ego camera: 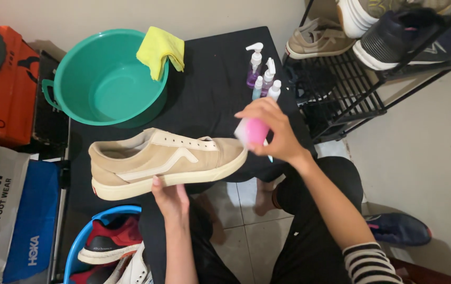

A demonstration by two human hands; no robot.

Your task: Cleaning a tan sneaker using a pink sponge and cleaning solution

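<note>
Hands gripping tan sneaker (167,160), pink block (253,131)

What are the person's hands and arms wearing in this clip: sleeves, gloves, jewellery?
Both hands are bare: no gloves, rings or watch visible on the left hand or right hand. The right arm has a black-and-white striped sleeve pushed up past the forearm. No sleeve shows on the left forearm.
</note>
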